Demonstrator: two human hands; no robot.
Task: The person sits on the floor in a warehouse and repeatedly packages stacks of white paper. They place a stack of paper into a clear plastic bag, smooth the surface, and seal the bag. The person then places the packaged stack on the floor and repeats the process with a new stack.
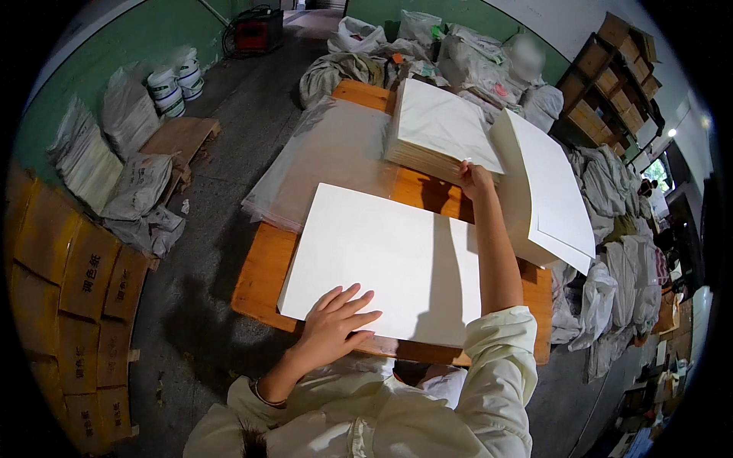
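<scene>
A large white sheet or thin stack of paper (382, 263) lies at the near side of the wooden table. My left hand (336, 324) rests flat on its near left part, fingers spread. My right arm stretches over its right side and casts a shadow there. At the front edge of a thick stack of white paper packs (447, 122), whose top looks wrinkled and glossy, my right hand (477, 181) has its fingers pinched. A small pale bit shows at the fingertips; what it is I cannot make out. To the right stands another pile of white sheets (546, 187), its upper sheets bent and fanned.
Clear plastic sleeves (332, 153) lie on the wooden table (259, 271), left of the thick stack. Bulging sacks (489, 65) crowd the far side and the right. Cardboard boxes (72, 313) are stacked at left, with white buckets (166, 91) and plastic-wrapped bundles (88, 156) beyond.
</scene>
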